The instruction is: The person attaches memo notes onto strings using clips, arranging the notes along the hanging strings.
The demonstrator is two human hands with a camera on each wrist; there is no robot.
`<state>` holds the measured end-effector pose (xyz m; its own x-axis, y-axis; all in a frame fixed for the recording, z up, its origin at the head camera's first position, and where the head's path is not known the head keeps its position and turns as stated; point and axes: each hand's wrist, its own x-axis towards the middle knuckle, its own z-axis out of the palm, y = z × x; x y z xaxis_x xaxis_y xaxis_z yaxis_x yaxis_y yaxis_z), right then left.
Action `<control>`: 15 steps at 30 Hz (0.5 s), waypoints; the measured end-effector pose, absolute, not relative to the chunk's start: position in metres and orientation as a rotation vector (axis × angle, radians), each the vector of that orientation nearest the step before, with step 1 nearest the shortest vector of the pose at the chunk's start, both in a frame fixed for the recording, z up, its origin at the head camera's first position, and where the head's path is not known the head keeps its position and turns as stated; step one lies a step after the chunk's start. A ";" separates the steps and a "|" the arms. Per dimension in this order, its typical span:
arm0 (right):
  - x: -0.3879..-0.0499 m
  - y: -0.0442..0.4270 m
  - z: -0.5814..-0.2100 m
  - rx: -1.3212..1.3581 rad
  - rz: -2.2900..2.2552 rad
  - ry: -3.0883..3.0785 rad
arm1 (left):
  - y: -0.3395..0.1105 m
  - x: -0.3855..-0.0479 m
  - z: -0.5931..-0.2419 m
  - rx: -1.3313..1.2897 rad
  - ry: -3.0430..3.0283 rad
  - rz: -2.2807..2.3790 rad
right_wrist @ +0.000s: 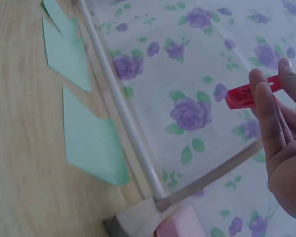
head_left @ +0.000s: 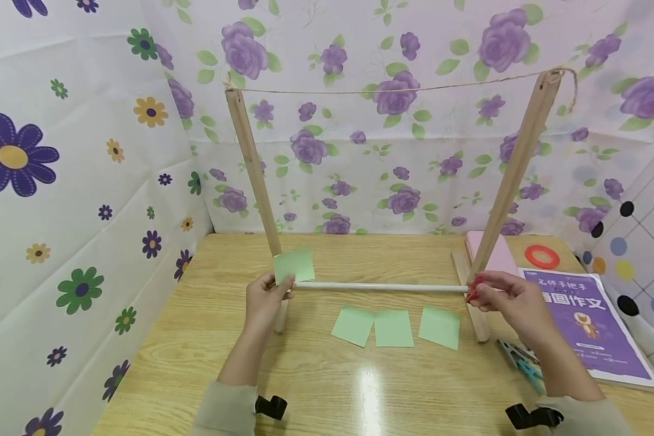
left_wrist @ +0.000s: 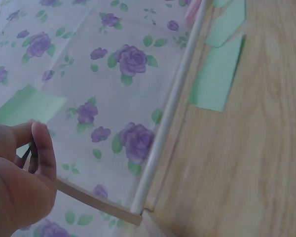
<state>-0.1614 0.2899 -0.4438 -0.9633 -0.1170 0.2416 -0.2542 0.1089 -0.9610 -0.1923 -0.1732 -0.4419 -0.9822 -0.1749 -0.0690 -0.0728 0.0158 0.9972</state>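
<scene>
The left hand (head_left: 266,300) pinches a green paper square (head_left: 294,266) by its lower edge, in front of the left wooden post; the left wrist view shows the same hand (left_wrist: 24,173) with the paper (left_wrist: 37,106) above its fingers. A red clothespin (head_left: 473,289) is pinched in the right hand (head_left: 518,306) beside the right post's base. In the right wrist view the clothespin (right_wrist: 251,93) lies between thumb and fingers of the hand (right_wrist: 286,143). Three green squares (head_left: 353,326) (head_left: 393,329) (head_left: 439,327) lie on the table, in front of the white rod.
A string (head_left: 360,92) spans the tops of two wooden posts (head_left: 256,169) (head_left: 515,175), joined low down by a white rod (head_left: 381,286). At the right are a purple book (head_left: 605,327), a pink object (head_left: 490,251), a red ring (head_left: 542,257) and several clips (head_left: 528,369).
</scene>
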 end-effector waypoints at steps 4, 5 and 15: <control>-0.167 0.277 -0.429 0.408 2.010 -2.237 | -0.171 -0.196 -0.435 0.258 -2.174 -2.128; -0.168 0.274 -0.425 0.417 2.010 -2.241 | -0.170 -0.196 -0.433 0.251 -2.172 -2.134; -0.185 0.246 -0.387 0.581 2.058 -2.155 | -0.161 -0.201 -0.416 0.197 -2.023 -2.226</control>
<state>-0.1853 0.2456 -0.3866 -0.9215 -0.1993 0.3334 -0.3423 0.0109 -0.9395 -0.2013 -0.1611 -0.4161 -0.9834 -0.1811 -0.0107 0.0066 -0.0946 0.9955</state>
